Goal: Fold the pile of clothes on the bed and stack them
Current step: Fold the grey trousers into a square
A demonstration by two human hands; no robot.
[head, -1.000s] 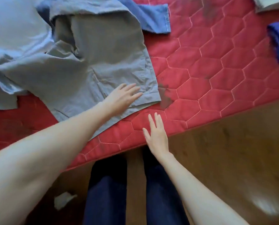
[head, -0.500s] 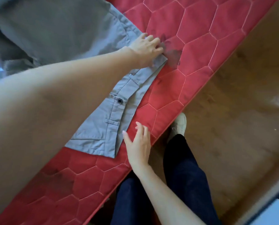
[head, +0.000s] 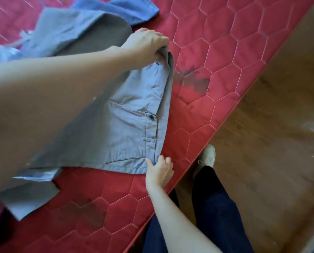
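A red quilted mattress (head: 216, 57) with hexagon stitching carries dark stains. Beside it lies a brown wooden floor (head: 273, 152) with a bright glare patch.

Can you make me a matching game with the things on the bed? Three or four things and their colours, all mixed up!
Things:
1. trousers
2. mattress
3. shoe
4. cloth at the top

Colours:
A. white
B. blue
C. grey
D. red

Pairs: 1-C, 2-D, 3-A, 4-B
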